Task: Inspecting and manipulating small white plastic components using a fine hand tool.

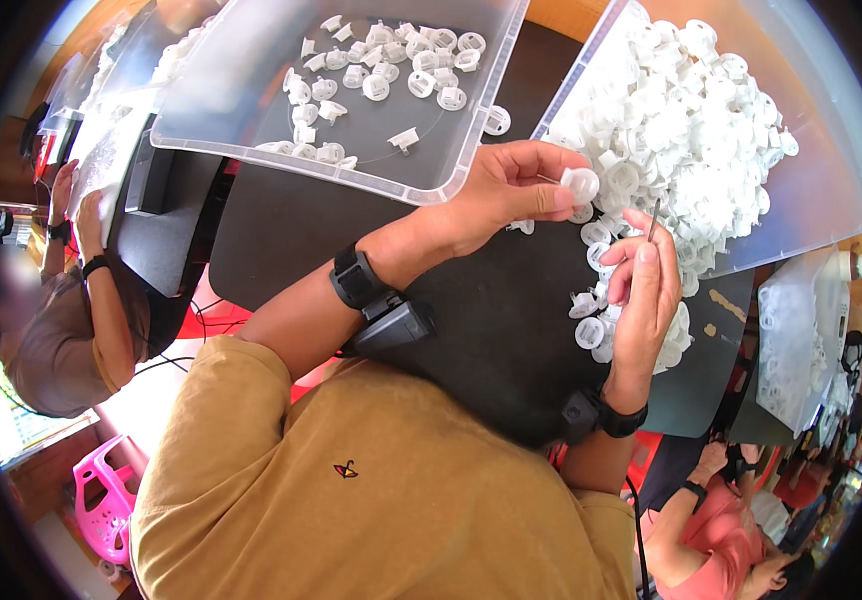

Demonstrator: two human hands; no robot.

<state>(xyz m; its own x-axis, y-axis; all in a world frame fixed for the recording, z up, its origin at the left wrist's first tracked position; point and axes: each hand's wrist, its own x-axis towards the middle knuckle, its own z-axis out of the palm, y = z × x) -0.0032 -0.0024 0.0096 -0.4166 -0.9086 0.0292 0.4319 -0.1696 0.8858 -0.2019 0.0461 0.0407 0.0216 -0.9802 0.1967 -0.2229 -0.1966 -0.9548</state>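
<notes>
Head view: left hand [511,195] pinches round white plastic cap [580,184]; right hand [643,290] grips thin metal pin [653,220] (hands apart).

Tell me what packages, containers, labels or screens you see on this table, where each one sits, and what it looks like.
Clear plastic bin: far left of the black table, rectangular, shallow, holding scattered small white plastic parts.
Second clear plastic bin: far right, tilted, white parts spilling from it in a heap.
Small embroidered emblem: on the mustard shirt, red and dark.
Wrist-worn black devices: on both forearms, boxy; no lit screen visible.
No printed labels or signs readable.
</notes>
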